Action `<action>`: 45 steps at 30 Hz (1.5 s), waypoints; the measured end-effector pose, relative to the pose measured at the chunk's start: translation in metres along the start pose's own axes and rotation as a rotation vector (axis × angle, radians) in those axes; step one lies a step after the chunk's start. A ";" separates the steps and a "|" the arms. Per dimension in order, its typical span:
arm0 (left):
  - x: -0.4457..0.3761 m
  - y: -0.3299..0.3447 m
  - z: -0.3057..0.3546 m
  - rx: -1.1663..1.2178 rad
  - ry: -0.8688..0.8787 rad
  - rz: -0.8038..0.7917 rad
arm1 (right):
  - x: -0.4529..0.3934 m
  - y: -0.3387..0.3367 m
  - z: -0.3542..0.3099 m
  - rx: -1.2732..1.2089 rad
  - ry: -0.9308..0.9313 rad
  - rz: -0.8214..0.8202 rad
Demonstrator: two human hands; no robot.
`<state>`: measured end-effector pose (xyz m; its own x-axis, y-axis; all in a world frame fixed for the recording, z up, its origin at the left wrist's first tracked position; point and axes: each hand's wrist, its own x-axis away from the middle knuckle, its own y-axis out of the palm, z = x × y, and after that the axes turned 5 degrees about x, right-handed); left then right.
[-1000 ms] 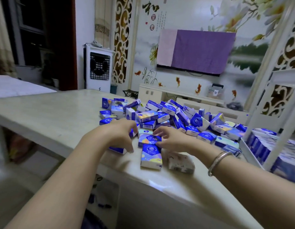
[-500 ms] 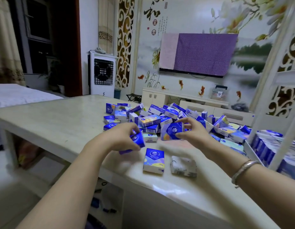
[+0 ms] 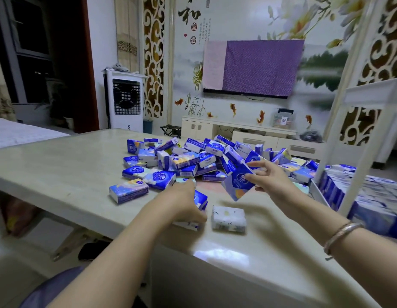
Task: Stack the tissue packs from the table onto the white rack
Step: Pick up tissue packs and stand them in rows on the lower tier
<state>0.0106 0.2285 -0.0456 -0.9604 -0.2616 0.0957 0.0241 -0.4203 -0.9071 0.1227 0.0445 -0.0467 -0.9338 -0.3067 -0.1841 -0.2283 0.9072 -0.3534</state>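
Note:
A heap of blue tissue packs (image 3: 188, 161) covers the middle of the pale table (image 3: 60, 165). My right hand (image 3: 270, 177) pinches one blue pack (image 3: 237, 184) and holds it tilted above the table, left of the white rack (image 3: 359, 152). The rack's lower tray holds rows of stacked packs (image 3: 370, 192). My left hand (image 3: 184, 203) is curled over a blue pack (image 3: 201, 197) that lies on top of another pack near the table's front edge. A white patterned pack (image 3: 228, 218) lies flat just right of that hand.
A single blue pack (image 3: 128, 190) lies apart at the heap's left. The rack's upper shelf (image 3: 375, 94) overhangs on the right. Behind the table stand a TV cabinet (image 3: 237, 130) and a white air cooler (image 3: 125, 101). A bed edge (image 3: 20, 132) shows at left.
My left hand has brought its pack down onto the pack near the front edge. My right hand has lifted its pack and carried it rightward. The camera view has shifted slightly.

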 end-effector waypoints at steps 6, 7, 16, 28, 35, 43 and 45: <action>-0.019 0.010 0.013 0.334 0.228 0.229 | 0.009 -0.005 0.004 -0.040 0.010 0.033; -0.020 0.012 0.019 0.424 0.313 0.245 | 0.011 -0.005 0.003 -0.057 0.009 0.026; -0.006 0.034 0.064 0.433 0.691 0.572 | 0.043 -0.040 -0.036 -0.224 -0.004 -0.166; 0.035 0.038 0.183 0.535 0.868 0.422 | 0.099 -0.146 -0.047 0.094 -0.131 -0.014; 0.040 0.062 0.241 0.309 0.942 0.274 | 0.121 -0.238 -0.016 0.113 0.003 0.305; 0.028 0.092 0.279 -0.192 0.919 0.243 | 0.120 -0.284 0.032 0.261 0.143 0.374; 0.020 0.099 0.283 -0.253 0.898 0.215 | 0.112 -0.280 0.038 0.341 0.166 0.335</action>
<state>0.0719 -0.0641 -0.0180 -0.7993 0.4970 -0.3378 0.2647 -0.2134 -0.9404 0.0924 -0.2551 -0.0036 -0.9780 0.0601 -0.1999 0.1682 0.7939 -0.5843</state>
